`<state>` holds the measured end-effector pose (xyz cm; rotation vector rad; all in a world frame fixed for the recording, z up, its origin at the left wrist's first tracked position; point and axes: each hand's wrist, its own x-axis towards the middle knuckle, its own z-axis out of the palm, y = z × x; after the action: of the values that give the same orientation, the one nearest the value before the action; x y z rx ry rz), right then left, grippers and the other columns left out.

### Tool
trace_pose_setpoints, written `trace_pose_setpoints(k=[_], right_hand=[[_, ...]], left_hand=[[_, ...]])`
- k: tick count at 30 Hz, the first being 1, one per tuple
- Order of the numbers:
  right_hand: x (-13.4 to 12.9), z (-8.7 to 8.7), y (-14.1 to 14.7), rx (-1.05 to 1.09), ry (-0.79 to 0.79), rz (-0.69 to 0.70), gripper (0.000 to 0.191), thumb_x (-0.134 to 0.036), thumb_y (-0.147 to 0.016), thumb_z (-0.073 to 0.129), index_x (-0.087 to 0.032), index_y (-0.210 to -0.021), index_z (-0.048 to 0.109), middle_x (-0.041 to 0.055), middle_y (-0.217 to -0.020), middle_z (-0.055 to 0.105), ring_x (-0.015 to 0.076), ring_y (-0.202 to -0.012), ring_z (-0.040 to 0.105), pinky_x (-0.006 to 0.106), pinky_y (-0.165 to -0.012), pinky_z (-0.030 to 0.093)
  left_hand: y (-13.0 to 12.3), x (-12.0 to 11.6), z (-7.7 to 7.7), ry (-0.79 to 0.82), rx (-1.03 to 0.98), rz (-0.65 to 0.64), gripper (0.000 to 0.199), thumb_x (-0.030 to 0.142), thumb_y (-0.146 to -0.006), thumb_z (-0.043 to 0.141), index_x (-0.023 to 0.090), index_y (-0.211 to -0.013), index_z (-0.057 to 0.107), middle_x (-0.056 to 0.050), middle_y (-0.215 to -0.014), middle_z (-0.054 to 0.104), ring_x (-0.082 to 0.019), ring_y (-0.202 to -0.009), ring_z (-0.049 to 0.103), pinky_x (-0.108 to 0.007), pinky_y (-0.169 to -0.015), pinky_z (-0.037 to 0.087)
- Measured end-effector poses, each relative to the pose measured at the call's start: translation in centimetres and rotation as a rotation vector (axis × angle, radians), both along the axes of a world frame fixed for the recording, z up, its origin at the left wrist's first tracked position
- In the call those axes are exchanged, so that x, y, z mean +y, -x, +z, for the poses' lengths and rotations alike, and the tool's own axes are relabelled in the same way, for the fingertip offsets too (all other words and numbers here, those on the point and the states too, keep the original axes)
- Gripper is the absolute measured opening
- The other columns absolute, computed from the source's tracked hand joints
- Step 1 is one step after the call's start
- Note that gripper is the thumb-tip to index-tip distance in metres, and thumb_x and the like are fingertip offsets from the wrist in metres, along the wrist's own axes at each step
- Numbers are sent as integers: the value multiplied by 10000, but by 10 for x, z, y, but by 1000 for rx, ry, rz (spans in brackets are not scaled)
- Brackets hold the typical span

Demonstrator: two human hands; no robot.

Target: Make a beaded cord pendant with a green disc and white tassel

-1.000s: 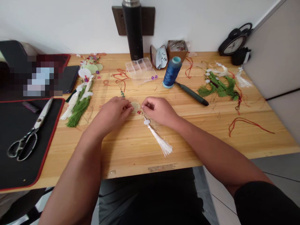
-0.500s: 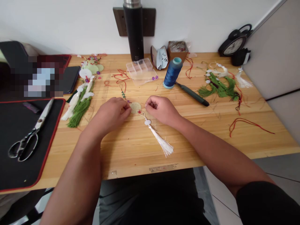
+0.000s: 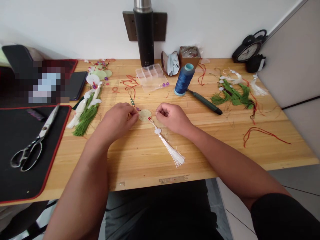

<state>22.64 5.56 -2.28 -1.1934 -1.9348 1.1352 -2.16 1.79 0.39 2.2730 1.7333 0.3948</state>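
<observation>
A pale green disc lies on the wooden table between my hands, with a beaded cord running up from it. Just below the disc, a red bead joins a cord to a white flower-shaped piece and a white tassel. My left hand rests at the disc's left edge, its fingers closed in a pinch; what they hold, if anything, is hidden. To the right of the disc, my right hand is pinched closed too, and anything between its fingertips is too small to name.
Behind the hands stand a blue thread spool, a clear compartment box and a black bottle. A dark green pen-like tool lies at right. Scissors rest on a black mat; green tassels lie nearby.
The red bead end has shifted slightly relative to the disc, and the view has moved a little. Both hands remain pinched in nearly the same places.
</observation>
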Motion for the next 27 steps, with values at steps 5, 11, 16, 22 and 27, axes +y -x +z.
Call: trace_pose_setpoints(k=[5, 11, 16, 22, 27], right_hand=[[1, -3, 0, 11, -7, -5, 126, -320, -904, 656, -221, -826, 643, -28, -741, 638, 148, -670, 527, 299, -657, 402], [1, -2, -1, 25, -6, -6, 138, -332, -902, 657, -219, -823, 645, -32, -721, 624, 141, -646, 498, 299, -649, 389], [0, 0, -1, 28, -19, -14, 129, -323, -900, 647, -217, -825, 653, -22, -733, 640, 147, -658, 514, 300, -649, 398], [-1, -1, -1, 49, -30, -17, 122, -324, -879, 649, -218, -818, 656, -19, -739, 646, 147, -657, 512, 299, -640, 396], [-1, -2, -1, 49, -21, -14, 128, -336, -878, 651, -220, -822, 658, -17, -741, 651, 148, -654, 506, 302, -643, 397]], left_hand=[[3, 1, -2, -14, -21, 20, 270, 391, -1026, 523, 226, -872, 672, -126, -1013, 786, -314, -984, 700, -460, -929, 559], [5, 2, -1, -2, -38, 42, 250, 400, -1021, 554, 223, -903, 686, -123, -1023, 772, -312, -988, 698, -464, -940, 557], [4, 1, 0, -21, -51, 58, 257, 406, -1020, 549, 224, -905, 690, -122, -1017, 770, -316, -983, 693, -476, -934, 562], [3, 0, 1, -39, -51, 84, 248, 398, -1021, 548, 230, -895, 682, -116, -1013, 769, -315, -999, 697, -475, -946, 565], [3, 1, -1, -40, -52, 85, 253, 403, -1017, 551, 230, -892, 685, -121, -1017, 772, -322, -1000, 700, -482, -948, 565]])
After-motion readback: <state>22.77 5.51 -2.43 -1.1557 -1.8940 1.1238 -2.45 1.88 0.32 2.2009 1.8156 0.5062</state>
